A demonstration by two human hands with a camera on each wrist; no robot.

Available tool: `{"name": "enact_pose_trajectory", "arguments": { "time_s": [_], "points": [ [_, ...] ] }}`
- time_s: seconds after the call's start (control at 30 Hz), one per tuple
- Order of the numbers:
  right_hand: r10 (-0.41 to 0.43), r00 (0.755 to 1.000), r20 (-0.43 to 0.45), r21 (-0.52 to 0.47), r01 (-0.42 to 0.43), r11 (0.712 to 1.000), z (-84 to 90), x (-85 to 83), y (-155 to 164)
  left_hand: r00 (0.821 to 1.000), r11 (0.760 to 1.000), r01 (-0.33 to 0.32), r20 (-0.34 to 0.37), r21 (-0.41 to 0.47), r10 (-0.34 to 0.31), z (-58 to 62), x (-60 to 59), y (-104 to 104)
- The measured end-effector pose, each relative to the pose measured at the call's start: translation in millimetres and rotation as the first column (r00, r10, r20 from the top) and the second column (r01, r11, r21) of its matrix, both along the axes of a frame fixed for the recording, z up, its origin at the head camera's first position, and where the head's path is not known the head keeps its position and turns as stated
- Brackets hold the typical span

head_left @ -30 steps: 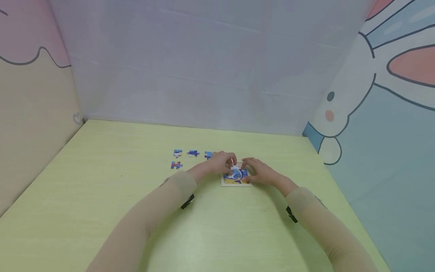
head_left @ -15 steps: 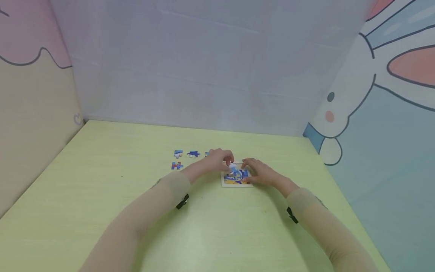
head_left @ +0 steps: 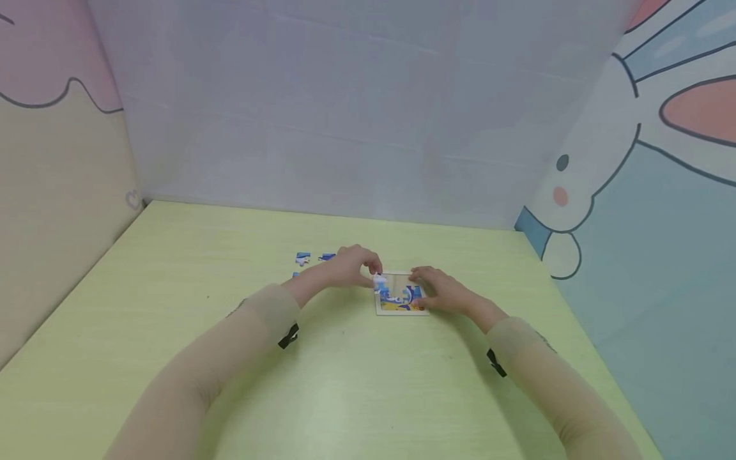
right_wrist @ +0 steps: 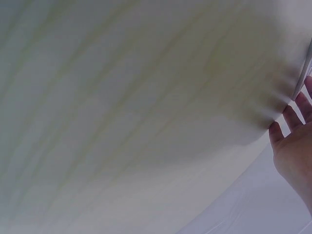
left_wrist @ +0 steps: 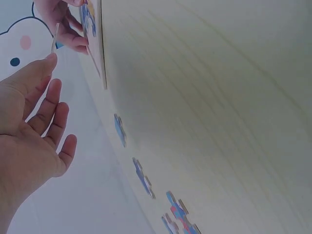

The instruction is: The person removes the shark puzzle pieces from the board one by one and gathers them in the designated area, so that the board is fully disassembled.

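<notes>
My left hand (head_left: 347, 265) pinches a jigsaw piece (head_left: 379, 283) between thumb and fingers, above the left side of a white-bordered puzzle tray (head_left: 402, 313). In the left wrist view that piece (left_wrist: 55, 39) appears edge-on at the fingertips, the other fingers loosely bent. Several blue, white and yellow pieces (head_left: 397, 305) fill the near part of the tray, while bare backing shows at its far part. My right hand (head_left: 448, 291) rests against the tray's right side with relaxed, spread fingers; in the right wrist view these fingers (right_wrist: 292, 117) lie by the tray's edge.
Loose jigsaw pieces lie on the pale yellow table (head_left: 356, 383) left of the tray, among them a blue-and-white one (head_left: 303, 258) and a red-and-blue one (left_wrist: 179, 209). My left hand and forearm partly cover them in the head view. Printed cloth walls surround the table.
My left hand has moved left with the pinched piece, from over the tray's middle to its left side, uncovering the bare backing. My right hand stays at the tray's right side.
</notes>
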State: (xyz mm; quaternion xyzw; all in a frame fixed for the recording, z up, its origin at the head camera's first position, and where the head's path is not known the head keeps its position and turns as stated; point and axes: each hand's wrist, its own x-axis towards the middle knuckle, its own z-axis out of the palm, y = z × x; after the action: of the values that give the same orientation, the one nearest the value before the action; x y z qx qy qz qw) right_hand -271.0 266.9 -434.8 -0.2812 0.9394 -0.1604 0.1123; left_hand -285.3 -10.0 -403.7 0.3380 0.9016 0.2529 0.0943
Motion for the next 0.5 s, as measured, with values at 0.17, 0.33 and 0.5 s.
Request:
{"name": "enact_pose_trajectory", "arguments": {
  "time_s": [0.17, 0.33, 0.5],
  "points": [
    [-0.002, 1.0, 0.003, 0.008, 0.002, 1.0, 1.8, 1.5, -1.0, 1.0, 0.999, 0.025, 0.008, 0.022, -0.025, 2.5, 0.8, -13.5],
    [0.003, 1.0, -0.002, 0.007, -0.003, 1.0, 2.7, 2.8, -1.1, 0.999, 0.999, 0.027, 0.023, 0.047, -0.028, 0.5, -1.6, -28.3],
    [0.004, 1.0, 0.0, 0.003, -0.004, 1.0, 0.0, 2.7, -0.5, 0.999, 0.998, 0.026, 0.038, 0.057, -0.028, -1.7, -3.6, -46.1]
  ]
}}
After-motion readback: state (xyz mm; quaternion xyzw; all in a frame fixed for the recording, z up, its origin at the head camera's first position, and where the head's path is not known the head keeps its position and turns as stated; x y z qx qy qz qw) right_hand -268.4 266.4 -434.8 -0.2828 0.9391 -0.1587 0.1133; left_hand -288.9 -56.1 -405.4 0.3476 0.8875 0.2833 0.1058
